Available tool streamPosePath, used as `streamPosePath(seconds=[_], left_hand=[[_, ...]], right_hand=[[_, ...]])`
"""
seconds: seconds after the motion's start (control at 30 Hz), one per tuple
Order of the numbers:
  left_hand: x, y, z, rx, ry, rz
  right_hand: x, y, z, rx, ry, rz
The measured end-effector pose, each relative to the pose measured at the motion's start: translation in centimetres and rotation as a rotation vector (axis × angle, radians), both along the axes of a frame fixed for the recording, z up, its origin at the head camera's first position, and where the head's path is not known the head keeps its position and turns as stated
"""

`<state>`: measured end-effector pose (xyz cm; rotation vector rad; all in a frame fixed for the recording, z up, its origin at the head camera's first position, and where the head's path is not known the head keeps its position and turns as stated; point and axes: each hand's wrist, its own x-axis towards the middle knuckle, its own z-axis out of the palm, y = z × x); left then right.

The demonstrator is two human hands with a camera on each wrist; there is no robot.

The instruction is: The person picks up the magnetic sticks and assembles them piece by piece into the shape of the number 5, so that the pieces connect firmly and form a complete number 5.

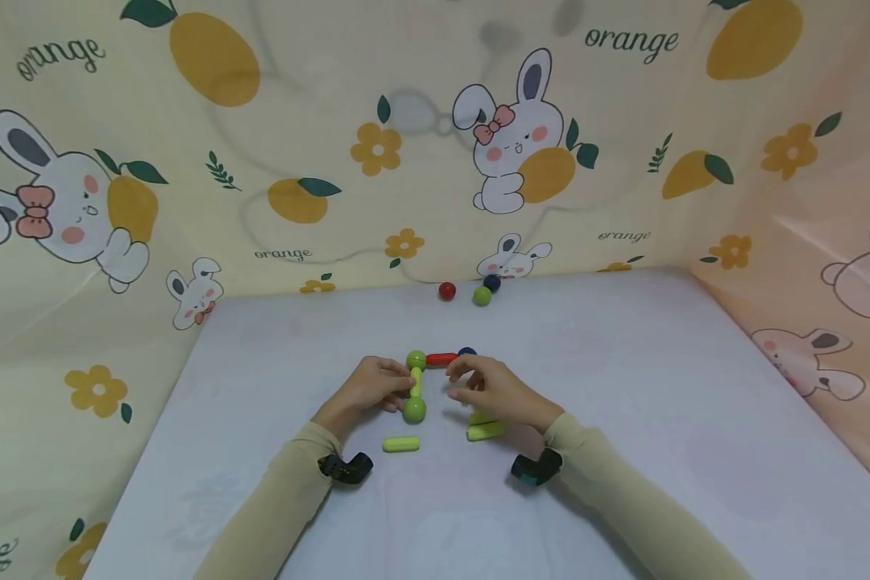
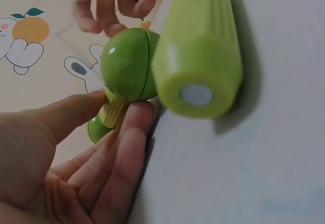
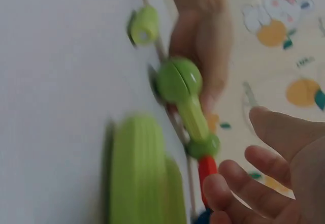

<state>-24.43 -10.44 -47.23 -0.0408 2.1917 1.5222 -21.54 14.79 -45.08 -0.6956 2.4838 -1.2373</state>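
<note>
My left hand (image 1: 371,385) pinches a yellow-green ribbed rod (image 1: 416,382) between thumb and fingers. That rod joins a near green ball (image 1: 415,410) to a far green ball (image 1: 416,359). From the far ball a red rod (image 1: 441,359) runs right to a dark blue ball (image 1: 467,352), partly covered by my right hand in the head view. My right hand (image 1: 499,391) hovers just right of the joined pieces, fingers apart and relaxed, holding nothing. In the right wrist view its fingertips (image 3: 216,183) overlap the red rod.
Two loose yellow-green rods (image 1: 486,432) lie side by side below my right hand. Another rod (image 1: 401,444), with a pale disc in its end, lies nearer me. At the table's back edge sit a red ball (image 1: 446,291), a green ball (image 1: 482,296) and a dark blue ball (image 1: 491,283), before a printed cloth.
</note>
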Motion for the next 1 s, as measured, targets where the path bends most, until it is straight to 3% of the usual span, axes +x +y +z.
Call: streamPosePath(seconds=[0.13, 0.37, 0.53, 0.8, 0.9, 1.0], left_hand=[[0.1, 0.1, 0.2, 0.013, -0.005, -0.016], [0.2, -0.4, 0.4, 0.063, -0.01, -0.115], [0.2, -1.3, 0.6, 0.087, 0.022, -0.238], [0.2, -2.1, 0.9, 0.063, 0.123, -0.52], [0.4, -2.0, 1.0, 0.021, 0.185, -0.579], [0.6, -1.7, 1.1, -0.012, 0.213, -0.583]], right_hand=[[-0.6, 2.5, 0.1, 0.032, -0.025, 0.016], [-1.5, 4.9, 0.4, 0.085, -0.091, 0.165], [-1.6, 5.5, 0.5, 0.097, -0.167, 0.233], [-1.3, 6.0, 0.7, 0.13, -0.191, 0.267], [-1.4, 5.9, 0.6, 0.14, -0.165, 0.272], [-1.3, 5.7, 0.4, 0.151, -0.142, 0.266]])
